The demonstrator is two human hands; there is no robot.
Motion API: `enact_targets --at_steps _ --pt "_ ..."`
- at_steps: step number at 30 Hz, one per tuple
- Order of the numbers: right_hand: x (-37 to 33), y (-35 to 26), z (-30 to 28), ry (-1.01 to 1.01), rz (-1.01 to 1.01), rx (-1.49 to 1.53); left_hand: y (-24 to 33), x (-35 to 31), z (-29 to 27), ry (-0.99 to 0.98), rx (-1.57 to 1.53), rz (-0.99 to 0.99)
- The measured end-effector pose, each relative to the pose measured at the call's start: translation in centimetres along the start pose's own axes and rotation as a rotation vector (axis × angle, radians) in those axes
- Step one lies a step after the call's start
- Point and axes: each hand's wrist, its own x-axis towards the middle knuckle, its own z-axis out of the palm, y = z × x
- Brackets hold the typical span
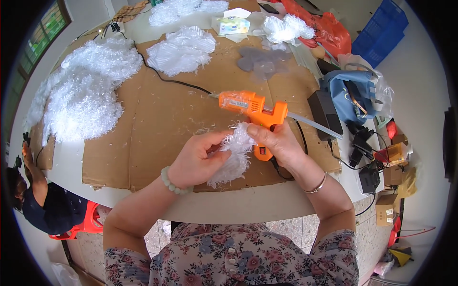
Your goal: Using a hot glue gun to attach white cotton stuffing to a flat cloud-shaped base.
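An orange glue gun (257, 112) is gripped in my right hand (281, 145), its nozzle pointing left and a long translucent glue stick (315, 125) poking out of its back. The thumb of that hand also presses on a small white shaggy fringe piece (233, 164). My left hand (199, 159) pinches the same piece from the left side with curled fingers. Below the nozzle, the piece hangs between both hands, over the front part of a brown cardboard sheet (167, 133). Where the fingers meet the fringe, part of it is hidden.
A big heap of white fringe (90, 90) lies at left, with smaller bundles (183, 50) behind. Grey translucent discs (262, 61), a tissue pack (233, 25), a black box (325, 113) and a blue bag (350, 93) stand around. Black cords cross the cardboard. Another person (52, 202) sits far left.
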Motion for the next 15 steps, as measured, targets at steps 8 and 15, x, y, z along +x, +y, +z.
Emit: enact_targets --at_steps 8,15 --pt "0.4 0.1 0.3 -0.013 0.065 -0.129 -0.2 0.1 -0.2 -0.055 0.063 -0.033" --pt "0.1 -0.5 0.2 0.009 0.029 -0.173 0.9 0.3 -0.4 -0.149 -0.148 -0.009"
